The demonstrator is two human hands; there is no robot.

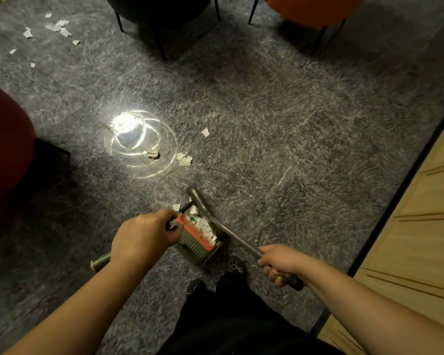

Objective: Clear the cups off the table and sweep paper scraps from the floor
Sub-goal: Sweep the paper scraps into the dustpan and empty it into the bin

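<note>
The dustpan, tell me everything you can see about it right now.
The dustpan is grey-green, apparently plastic, with a ribbed body and an orange toothed comb strip across it. It sits low on the grey carpet, mouth turned toward the broom head. White paper scraps lie inside, one with a green mark. The left hand grips its handle, fingers curled round it. The broom touches its front edge.

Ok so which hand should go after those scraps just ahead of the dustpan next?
Probably the right hand: it grips the broom, whose head lies nearest the paper scraps. The left hand holds the dustpan, steadying it to receive them.
</note>
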